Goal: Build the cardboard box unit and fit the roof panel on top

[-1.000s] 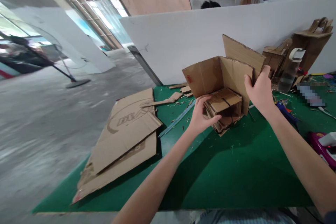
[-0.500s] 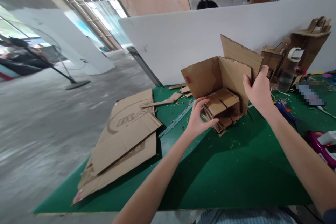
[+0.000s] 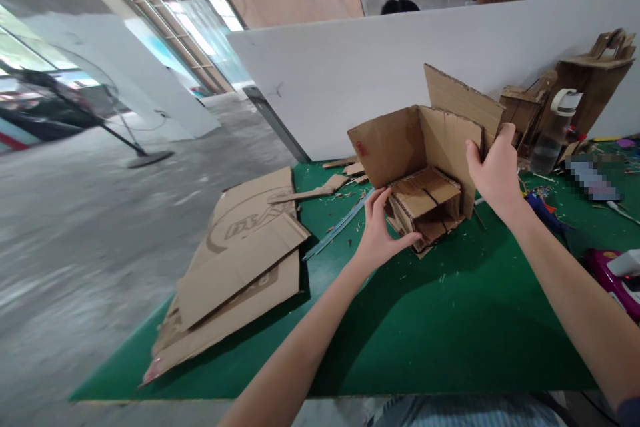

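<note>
A small cardboard box [image 3: 431, 192] with an open front and dark lines on it rests on the green table. Two upright cardboard walls stand behind and beside it, one of them with a red mark. My left hand [image 3: 379, 230] grips the box's left side, thumb at the lower front and fingers at the upper left edge. My right hand [image 3: 495, 170] pinches a loose cardboard panel [image 3: 465, 97] against the outside of the right wall, thumb on the wall's inner face. The fingers behind the panel are partly hidden.
Flat cardboard sheets [image 3: 240, 267] lie on the left of the green table [image 3: 450, 347], beside blue strips [image 3: 337, 227] and cardboard scraps. To the right are a water bottle [image 3: 553, 133], a phone [image 3: 593, 177] and a magenta device [image 3: 607, 273]. A white partition [image 3: 310, 87] borders the back.
The fingers of my left hand have slipped slightly from the box's top toward its left edge. My right hand keeps its grip on the panel and wall. The view has shifted slightly.
</note>
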Demonstrator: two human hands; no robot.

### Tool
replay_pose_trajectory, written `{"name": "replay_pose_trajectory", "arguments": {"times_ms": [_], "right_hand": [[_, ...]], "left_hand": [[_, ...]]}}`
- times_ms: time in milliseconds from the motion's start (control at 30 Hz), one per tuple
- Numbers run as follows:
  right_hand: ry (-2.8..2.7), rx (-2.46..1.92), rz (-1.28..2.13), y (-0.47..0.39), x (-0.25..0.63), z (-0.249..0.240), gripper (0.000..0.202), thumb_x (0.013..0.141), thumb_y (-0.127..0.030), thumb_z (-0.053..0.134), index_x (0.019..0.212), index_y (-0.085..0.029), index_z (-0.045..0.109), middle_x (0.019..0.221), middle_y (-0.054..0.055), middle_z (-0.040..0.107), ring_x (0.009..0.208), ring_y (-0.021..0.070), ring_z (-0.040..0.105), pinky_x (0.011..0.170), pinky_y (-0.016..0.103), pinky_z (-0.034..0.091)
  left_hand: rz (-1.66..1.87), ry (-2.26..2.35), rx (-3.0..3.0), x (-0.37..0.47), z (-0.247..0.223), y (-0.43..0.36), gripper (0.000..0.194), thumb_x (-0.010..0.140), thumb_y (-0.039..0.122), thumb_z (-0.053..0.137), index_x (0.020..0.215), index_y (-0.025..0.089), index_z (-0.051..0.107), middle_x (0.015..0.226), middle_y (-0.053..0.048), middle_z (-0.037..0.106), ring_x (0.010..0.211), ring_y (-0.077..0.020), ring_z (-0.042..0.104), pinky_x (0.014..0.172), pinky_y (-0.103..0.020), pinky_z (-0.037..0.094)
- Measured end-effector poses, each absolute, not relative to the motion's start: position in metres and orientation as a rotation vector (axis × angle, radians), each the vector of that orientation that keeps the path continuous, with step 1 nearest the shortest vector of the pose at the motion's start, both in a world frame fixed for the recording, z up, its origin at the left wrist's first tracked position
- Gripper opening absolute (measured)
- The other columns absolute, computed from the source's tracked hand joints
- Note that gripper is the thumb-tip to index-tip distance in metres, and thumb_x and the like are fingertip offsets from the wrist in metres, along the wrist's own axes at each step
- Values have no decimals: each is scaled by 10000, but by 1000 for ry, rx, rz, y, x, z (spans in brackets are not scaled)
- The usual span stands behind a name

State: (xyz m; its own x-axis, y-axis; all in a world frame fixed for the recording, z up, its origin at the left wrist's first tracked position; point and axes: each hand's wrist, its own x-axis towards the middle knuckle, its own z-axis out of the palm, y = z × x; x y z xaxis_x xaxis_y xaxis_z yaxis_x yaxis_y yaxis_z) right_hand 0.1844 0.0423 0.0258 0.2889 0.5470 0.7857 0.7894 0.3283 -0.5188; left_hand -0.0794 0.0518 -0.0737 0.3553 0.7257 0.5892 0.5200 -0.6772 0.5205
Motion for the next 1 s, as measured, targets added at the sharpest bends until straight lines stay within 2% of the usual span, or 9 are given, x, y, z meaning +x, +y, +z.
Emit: {"name": "replay_pose_trajectory", "arguments": {"times_ms": [167,267,333,367,500,633,800,867,1000], "right_hand": [[-1355,-1357,-271,43,182,26,335,926,-350,505,1186,-181,379,1109,224,669,995,350,707,807,524,583],[-1355,-1376,-278,45,181,25,346,921,-349,496,1192,-175,372,1082,221,673,970,351,710,803,525,581],[-1357,-1381,-280,45,181,24,357,924,-357,487,1207,-176,365,1066,212,678,959,347,711,797,521,581],[-1359,-1381,-281,45,181,24,362,926,-362,483,1214,-177,362,1062,208,679,958,345,711,796,516,581],[-1363,-1378,-282,44,182,24,366,932,-379,482,1217,-177,370,1046,198,680,952,331,705,799,496,579],[-1360,-1371,-279,44,182,24,367,932,-369,491,1215,-165,377,1037,208,673,953,337,703,798,498,576],[-1363,-1363,-260,46,182,23,381,950,-395,486,1236,-175,365,1047,204,672,952,346,706,777,507,580],[-1359,-1361,-259,46,181,23,374,958,-398,482,1238,-181,361,1053,200,671,948,342,709,780,507,582],[-1350,-1373,-246,45,180,23,353,963,-389,481,1231,-193,360,1045,190,672,938,345,711,778,525,581]], "left_hand": [[1326,1266,2384,-82,-81,38,1043,750,690,738,1535,235,223,1402,-183,361,1299,-354,508,976,-514,545],[1377,1221,2803,-81,-78,7,637,833,542,738,1318,206,498,1121,-115,576,1040,-289,650,829,-424,577],[1010,995,3176,-73,-73,-13,259,931,386,662,1116,213,607,854,-39,641,788,-223,688,695,-346,556],[752,985,3245,-65,-71,-21,192,962,335,617,1103,205,628,785,-29,657,713,-214,692,636,-325,538],[44,1376,2993,-24,-64,-29,458,977,253,564,1409,107,523,848,-132,741,732,-303,743,590,-369,552],[-69,1375,2897,-1,-59,-19,300,958,94,449,1148,137,677,918,-155,727,802,-327,750,639,-430,586],[273,1064,2789,-18,-42,-27,155,979,264,518,962,191,653,1241,-154,635,1102,-310,677,878,-450,586],[375,911,2593,-29,-30,-33,133,988,253,498,915,202,597,1154,-123,674,1105,-269,667,927,-411,558],[329,978,2240,-43,5,-45,265,1055,327,327,839,240,451,718,5,666,742,-182,685,709,-312,519]]}}
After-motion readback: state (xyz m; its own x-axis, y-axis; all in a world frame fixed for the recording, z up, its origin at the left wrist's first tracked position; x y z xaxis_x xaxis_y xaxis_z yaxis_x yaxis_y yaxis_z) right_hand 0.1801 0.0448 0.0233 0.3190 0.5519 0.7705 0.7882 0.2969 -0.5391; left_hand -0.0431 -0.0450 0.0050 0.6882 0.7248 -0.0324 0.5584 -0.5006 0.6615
